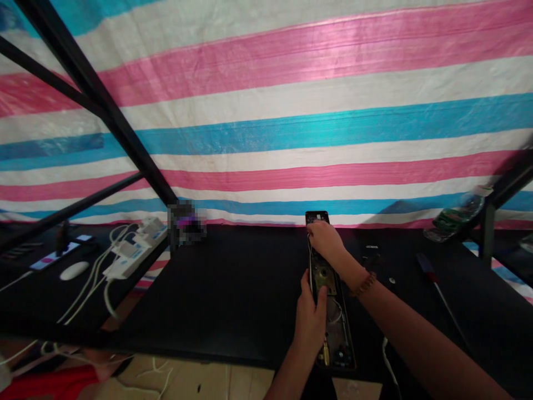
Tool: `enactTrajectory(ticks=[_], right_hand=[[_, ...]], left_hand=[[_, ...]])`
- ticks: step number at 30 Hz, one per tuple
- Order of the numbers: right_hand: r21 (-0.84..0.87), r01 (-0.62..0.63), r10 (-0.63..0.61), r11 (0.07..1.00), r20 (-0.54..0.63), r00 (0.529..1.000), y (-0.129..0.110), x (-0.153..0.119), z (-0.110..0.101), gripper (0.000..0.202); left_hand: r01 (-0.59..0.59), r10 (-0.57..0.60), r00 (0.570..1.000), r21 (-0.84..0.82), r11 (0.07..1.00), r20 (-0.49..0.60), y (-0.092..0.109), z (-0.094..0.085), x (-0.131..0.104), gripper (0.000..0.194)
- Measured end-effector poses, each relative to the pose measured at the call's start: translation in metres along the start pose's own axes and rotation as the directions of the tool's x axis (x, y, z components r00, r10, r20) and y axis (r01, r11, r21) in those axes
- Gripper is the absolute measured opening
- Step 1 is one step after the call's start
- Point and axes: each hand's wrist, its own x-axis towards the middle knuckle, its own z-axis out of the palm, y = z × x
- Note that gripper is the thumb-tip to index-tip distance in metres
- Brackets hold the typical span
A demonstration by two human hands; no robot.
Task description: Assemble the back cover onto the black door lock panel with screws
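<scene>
Two hands meet over a long, narrow black panel (328, 303) in the single head view, lying lengthwise on the black counter (233, 289) at about five o'clock from the picture's centre, its open back showing a brass-coloured plate and thin white wires. The left hand (311, 322) grips the panel's left edge near its middle, fingers curled around it and thumb on top, so it is clenched on the panel. The right hand (327, 241), a beaded bracelet (363, 284) on its wrist, rests on the far end at twelve o'clock of the left hand; its fingers bend down onto the panel's top, touching it, though whether they pinch a wire or a small part I cannot tell. To do this well, I judge the left hand should hold the panel flat and steady while the right works with light pressure, keeping the loose wires from being trapped. A screwdriver (437, 280) lies at three o'clock of the panel, near a few small screws. Power strips (133, 250) with white cables and a white mouse (74, 270) sit well apart at nine o'clock.
</scene>
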Motion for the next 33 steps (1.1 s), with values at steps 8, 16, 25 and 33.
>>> enactTrajectory(ticks=[8,16,25,33], right_hand=[[0.089,0.014,-0.006,0.996,-0.097,0.995,0.0,-0.011,0.009,0.022],[0.15,-0.011,0.074,0.989,-0.418,0.905,0.134,-0.08,0.03,0.036],[-0.027,-0.095,0.088,0.995,-0.212,0.973,0.195,-0.167,0.114,0.046],[-0.17,-0.062,0.032,0.983,-0.174,0.984,0.175,-0.128,0.098,0.048]], left_hand=[[0.0,-0.001,1.0,-0.017,1.0,-0.022,0.001,0.0,-0.001,0.067],[-0.036,0.034,0.999,-0.044,0.998,-0.031,0.001,0.002,-0.001,0.06],[-0.048,0.045,0.998,-0.084,0.995,-0.047,0.003,0.003,-0.003,0.055],[-0.039,0.037,0.998,-0.049,0.998,-0.044,0.003,0.003,-0.003,0.057]])
